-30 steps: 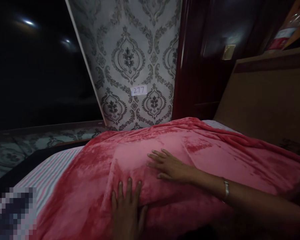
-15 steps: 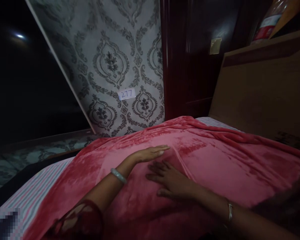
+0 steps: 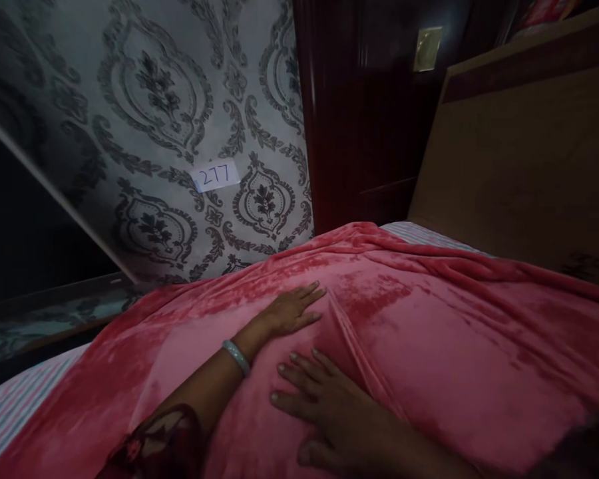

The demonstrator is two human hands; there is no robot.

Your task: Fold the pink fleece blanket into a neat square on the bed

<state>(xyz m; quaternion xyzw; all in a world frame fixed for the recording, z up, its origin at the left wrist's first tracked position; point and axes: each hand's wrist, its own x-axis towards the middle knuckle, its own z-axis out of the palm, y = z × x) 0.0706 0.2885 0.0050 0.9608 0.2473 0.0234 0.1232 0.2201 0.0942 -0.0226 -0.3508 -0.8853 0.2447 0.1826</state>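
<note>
Both hands, left hand (image 3: 292, 309) and right hand (image 3: 324, 406), lie flat, fingers spread, on the red blanket (image 3: 429, 332).

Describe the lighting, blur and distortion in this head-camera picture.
Head view: dim room, light falling mainly on the patterned wall and the red blanket, whose plush nap shows sheen; the left edge and the dark wooden door sink into shadow. Straight lines bow from the wide lens. Left hand reads sharp; right hand, closer, is darker and slightly soft.

Dim, warm-tinted view, light falling brightest on the patterned wall (image 3: 144, 113) and red blanket (image 3: 429, 319), left edge black, edges stretched, lower corners murky
</note>
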